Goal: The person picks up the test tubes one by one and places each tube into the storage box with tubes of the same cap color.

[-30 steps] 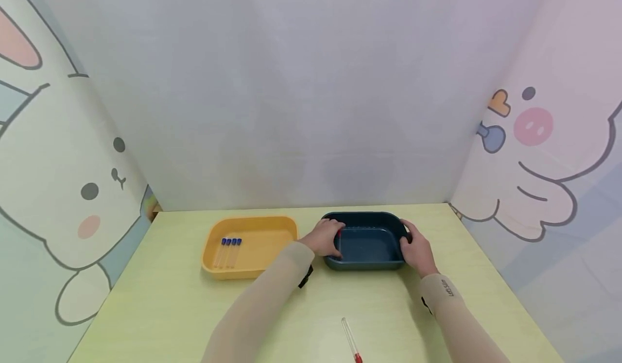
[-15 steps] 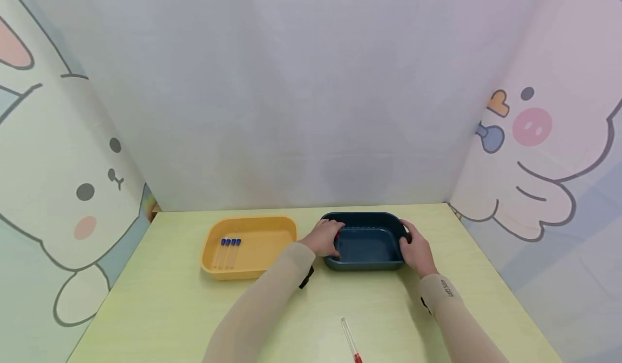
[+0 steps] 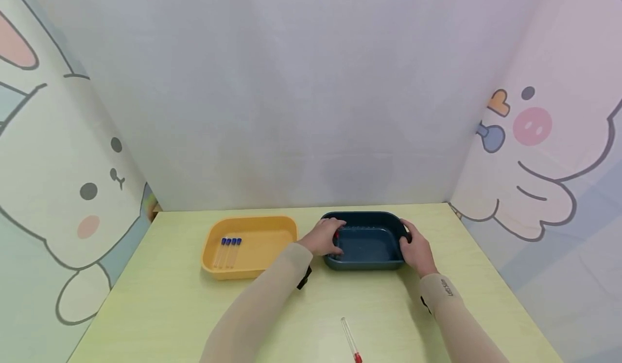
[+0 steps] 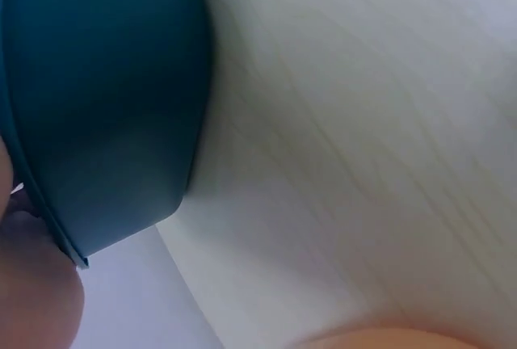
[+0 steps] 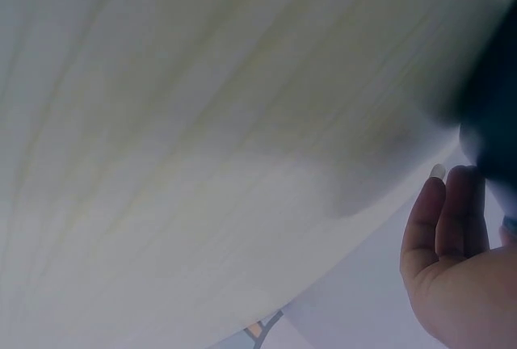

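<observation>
Over the left end of a dark blue tray (image 3: 370,245), my left hand (image 3: 322,237) reaches in with bent fingers and thumb about a red-capped test tube (image 3: 336,234). Most of that tube is hidden by the hand. At the opposite end, my right hand (image 3: 418,250) grips the tray's rim. The left wrist view shows the tray's outer wall (image 4: 105,107), with part of the hand at its rim. Curled fingers of the right hand (image 5: 452,260) lie against the dark tray in the right wrist view. Another red-capped test tube (image 3: 350,340) lies on the table near its front.
A yellow tray (image 3: 269,239) stands to the left, holding several blue-capped test tubes (image 3: 228,253) side by side. Both trays sit on a pale yellow-green table (image 3: 146,298). A white curtain (image 3: 301,109) hangs behind, with cartoon-printed panels at both sides.
The red-capped tube in the blue tray has shifted slightly left, along with the fingertips of my left hand. The right hand, both trays and the tube on the table stay put.
</observation>
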